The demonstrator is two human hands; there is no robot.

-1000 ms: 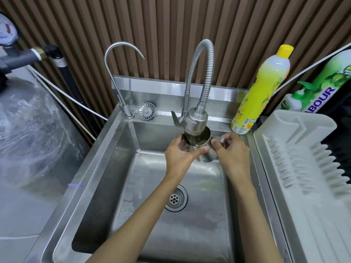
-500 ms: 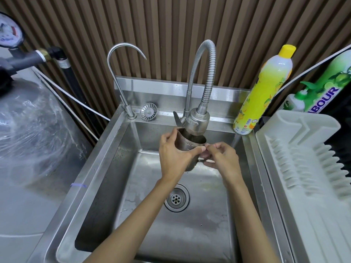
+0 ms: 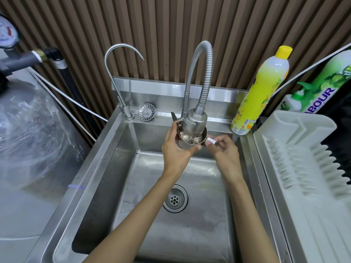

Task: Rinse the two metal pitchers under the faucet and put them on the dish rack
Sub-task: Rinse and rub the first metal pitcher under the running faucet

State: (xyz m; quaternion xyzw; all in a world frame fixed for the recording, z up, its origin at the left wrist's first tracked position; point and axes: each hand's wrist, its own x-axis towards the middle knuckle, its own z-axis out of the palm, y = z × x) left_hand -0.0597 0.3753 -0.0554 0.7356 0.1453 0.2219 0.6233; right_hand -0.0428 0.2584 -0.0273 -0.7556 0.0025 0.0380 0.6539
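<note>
Left hand (image 3: 177, 150) wraps the pitcher (image 3: 191, 139), tucked right under the faucet (image 3: 194, 121); right hand (image 3: 225, 150) pinches its handle (image 3: 210, 141), over the sink (image 3: 190, 234).

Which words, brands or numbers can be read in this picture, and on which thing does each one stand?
"BOUR": on the green pack; its first letters are hidden behind the dish rack.
Yellow bottle: label print too small to read.
Gauge: dial marks too blurred to read.
</note>
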